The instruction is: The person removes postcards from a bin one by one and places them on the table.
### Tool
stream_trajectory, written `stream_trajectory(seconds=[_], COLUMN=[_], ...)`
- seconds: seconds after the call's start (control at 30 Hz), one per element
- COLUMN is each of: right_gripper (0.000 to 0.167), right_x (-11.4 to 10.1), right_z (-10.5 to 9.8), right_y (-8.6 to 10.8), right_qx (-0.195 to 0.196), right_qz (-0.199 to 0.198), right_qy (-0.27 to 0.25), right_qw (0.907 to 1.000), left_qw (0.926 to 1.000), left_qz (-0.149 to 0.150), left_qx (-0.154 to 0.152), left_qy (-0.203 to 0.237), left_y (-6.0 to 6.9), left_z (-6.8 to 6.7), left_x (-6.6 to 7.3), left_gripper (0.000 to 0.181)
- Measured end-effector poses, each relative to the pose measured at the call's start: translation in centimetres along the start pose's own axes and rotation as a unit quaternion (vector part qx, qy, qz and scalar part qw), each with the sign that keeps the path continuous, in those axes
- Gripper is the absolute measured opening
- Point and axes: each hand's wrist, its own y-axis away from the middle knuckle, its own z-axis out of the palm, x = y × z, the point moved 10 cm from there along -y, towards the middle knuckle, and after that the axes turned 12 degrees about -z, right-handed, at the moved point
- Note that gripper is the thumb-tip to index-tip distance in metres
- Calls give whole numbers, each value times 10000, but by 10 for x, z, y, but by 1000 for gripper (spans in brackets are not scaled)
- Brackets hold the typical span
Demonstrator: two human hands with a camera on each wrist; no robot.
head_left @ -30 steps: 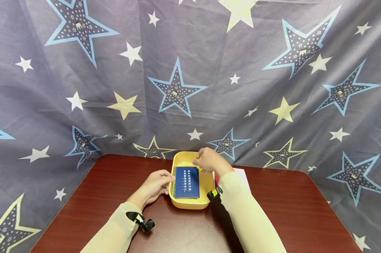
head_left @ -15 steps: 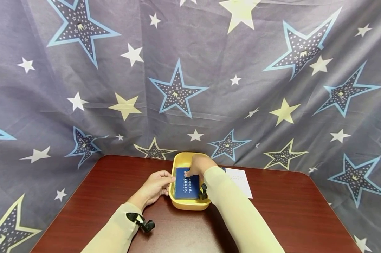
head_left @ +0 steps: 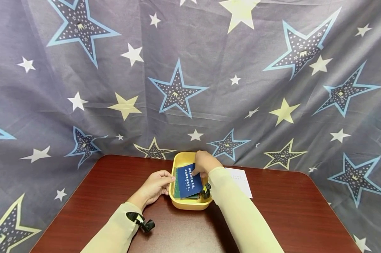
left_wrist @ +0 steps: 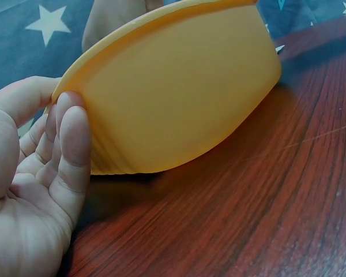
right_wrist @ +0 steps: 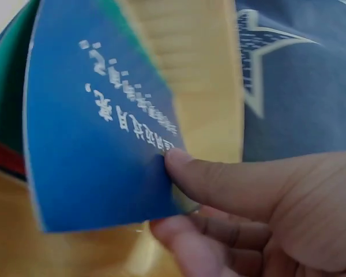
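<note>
A blue card [head_left: 188, 182] with white writing is pinched between the thumb and fingers of my right hand [head_left: 206, 163]. It is lifted at a tilt inside a yellow plastic basin [head_left: 190, 206]. Beneath it a green card [head_left: 176, 191] shows in the basin, and the right wrist view also catches a red edge [right_wrist: 6, 153] in that pile. My left hand [head_left: 155, 184] grips the basin's left rim, thumb on top and fingers against the outer wall [left_wrist: 173, 92], as the left wrist view shows.
On the dark red wooden table [head_left: 282, 207], a white card [head_left: 240, 181] with faint print lies right of the basin, partly behind my right sleeve. A grey star-patterned curtain [head_left: 165, 130] hangs directly behind the table's back edge.
My right hand came from the right over the basin, took hold of the top blue card, and has raised and turned it, uncovering the green one. My left hand stayed on the rim.
</note>
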Motion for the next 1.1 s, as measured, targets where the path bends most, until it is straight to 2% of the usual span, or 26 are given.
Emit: stream_trajectory(seconds=[0.2, 0.33, 0.4, 0.47, 0.57, 0.63, 0.73, 0.93, 1.1], right_gripper=[46, 29, 22, 18, 17, 21, 27, 34, 37], right_x=[12, 29, 40, 53, 75, 89, 108, 139, 155], right_z=[-22, -32, -35, -35, -35, -36, -39, -44, -49], right_y=[12, 24, 30, 37, 47, 54, 63, 83, 98], right_qx=[513, 880, 1017, 1146, 1348, 1496, 1741, 2070, 2275], right_qz=[-160, -400, -591, -720, -763, -753, -699, -380, -231], right_qy=[-640, -1225, -1733, -2297, -2999, -3290, -3421, -3358, -3422], right_qw=[9965, 9878, 9778, 9638, 9413, 9294, 9207, 9181, 9114], left_qw=[10000, 9999, 9999, 9999, 10000, 10000, 9999, 9999, 10000], left_qz=[-31, -39, -38, -32, -49, -56, -69, -61, -40], left_qx=[54, 68, 66, 66, 49, 61, 70, 82, 71], left_qy=[22, 64, 82, 84, 56, 45, 47, -11, -48], left_y=[0, -2, -2, -1, 0, 1, 0, 0, -2], left_z=[0, 0, 0, -1, -1, -1, 0, 1, 0], left_x=[-1, -1, 0, 0, 1, 0, -1, -2, -2], left_gripper=[12, 12, 12, 12, 11, 11, 12, 11, 11])
